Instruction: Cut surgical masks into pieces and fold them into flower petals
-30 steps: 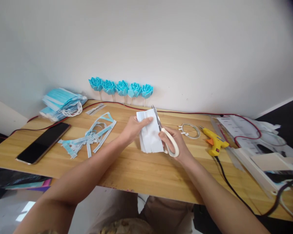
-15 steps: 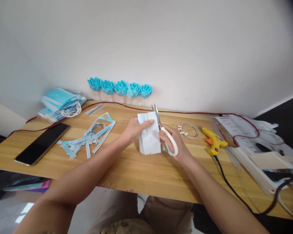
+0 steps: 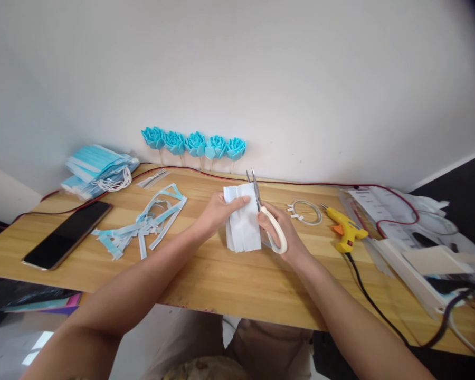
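Note:
Over the middle of the table, my left hand (image 3: 220,210) is closed on a folded white piece of mask fabric (image 3: 243,227), the thumb lying across its face. My right hand (image 3: 281,227) grips the scissors (image 3: 277,229) by their cream handles. The blades point away from me at the fabric's upper right edge and stand slightly apart. Whether they touch the fabric I cannot tell. Left of my left hand lies a loose heap of blue and white mask strips (image 3: 144,224).
Blue fabric flowers (image 3: 196,144) on sticks lean against the wall. A stack of face masks (image 3: 93,163) and a phone (image 3: 67,235) lie left. On the right are a tape ring (image 3: 320,214), a yellow glue gun (image 3: 347,230) with its black cord, and a white box (image 3: 409,274). A red-black cable (image 3: 301,183) runs along the back.
Almost nothing differs. The fabric sits very slightly lower in the view, and the scissor blades look a little further apart. Both hands keep their grips.

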Demonstrator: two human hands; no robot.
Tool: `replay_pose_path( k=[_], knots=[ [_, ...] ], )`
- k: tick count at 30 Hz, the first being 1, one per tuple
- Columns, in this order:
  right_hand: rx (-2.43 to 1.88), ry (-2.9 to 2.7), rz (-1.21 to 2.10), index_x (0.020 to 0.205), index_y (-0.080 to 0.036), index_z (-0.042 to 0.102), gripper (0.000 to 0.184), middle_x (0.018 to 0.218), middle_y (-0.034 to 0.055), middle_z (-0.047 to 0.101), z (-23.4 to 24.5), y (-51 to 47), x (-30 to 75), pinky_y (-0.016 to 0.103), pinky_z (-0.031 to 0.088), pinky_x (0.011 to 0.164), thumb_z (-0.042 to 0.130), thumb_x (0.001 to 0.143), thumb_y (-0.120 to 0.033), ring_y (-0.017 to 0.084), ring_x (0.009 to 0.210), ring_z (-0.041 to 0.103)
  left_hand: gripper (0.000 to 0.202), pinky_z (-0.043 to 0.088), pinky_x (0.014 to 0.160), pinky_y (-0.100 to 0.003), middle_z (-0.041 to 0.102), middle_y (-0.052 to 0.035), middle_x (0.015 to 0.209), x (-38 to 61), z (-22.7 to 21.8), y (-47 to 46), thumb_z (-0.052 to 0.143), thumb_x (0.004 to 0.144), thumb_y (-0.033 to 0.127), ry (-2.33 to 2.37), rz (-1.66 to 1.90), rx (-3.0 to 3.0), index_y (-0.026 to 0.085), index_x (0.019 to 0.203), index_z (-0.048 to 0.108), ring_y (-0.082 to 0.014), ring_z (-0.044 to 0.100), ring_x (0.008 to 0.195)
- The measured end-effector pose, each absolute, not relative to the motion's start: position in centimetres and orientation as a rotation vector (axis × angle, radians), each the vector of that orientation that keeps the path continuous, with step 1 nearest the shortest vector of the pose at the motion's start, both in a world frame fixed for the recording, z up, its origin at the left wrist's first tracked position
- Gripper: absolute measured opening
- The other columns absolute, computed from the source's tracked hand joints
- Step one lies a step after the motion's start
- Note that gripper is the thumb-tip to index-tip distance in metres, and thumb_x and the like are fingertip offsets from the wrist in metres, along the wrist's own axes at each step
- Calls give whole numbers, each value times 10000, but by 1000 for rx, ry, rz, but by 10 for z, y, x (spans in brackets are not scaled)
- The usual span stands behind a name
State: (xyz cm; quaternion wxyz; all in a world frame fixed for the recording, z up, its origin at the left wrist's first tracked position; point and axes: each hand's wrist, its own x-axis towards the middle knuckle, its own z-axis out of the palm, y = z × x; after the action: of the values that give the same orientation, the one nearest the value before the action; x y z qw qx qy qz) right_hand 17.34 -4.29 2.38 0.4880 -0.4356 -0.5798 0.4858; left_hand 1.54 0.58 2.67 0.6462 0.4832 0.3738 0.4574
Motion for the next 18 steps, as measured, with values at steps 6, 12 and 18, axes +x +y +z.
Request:
replay_pose_path(
  k=[6,12,18],
  knots=[
    [-1075,-1390,1181,734,-189,567,424,652,-24,462,24,-43,173,245,300,501,687,757,-595,104,563,360,299,489,651,-283,711,-49,750,16,26,5,804,649,383,850,1017,1102,130,745,677,-168,636,671],
    [-1063,-1379,1196,661,-197,503,427,585,-47,421,20,-44,174,234,263,444,706,764,-559,82,494,336,311,491,661,-288,711,-50,757,17,26,5,807,644,390,856,1011,1097,130,759,680,-170,638,680],
    [-1119,-1362,1200,664,-203,529,404,535,-50,457,15,-42,176,221,284,385,730,744,-544,83,438,389,308,493,651,-282,705,-46,740,16,25,6,805,644,386,851,1005,1098,128,746,672,-155,623,653]
  ],
)
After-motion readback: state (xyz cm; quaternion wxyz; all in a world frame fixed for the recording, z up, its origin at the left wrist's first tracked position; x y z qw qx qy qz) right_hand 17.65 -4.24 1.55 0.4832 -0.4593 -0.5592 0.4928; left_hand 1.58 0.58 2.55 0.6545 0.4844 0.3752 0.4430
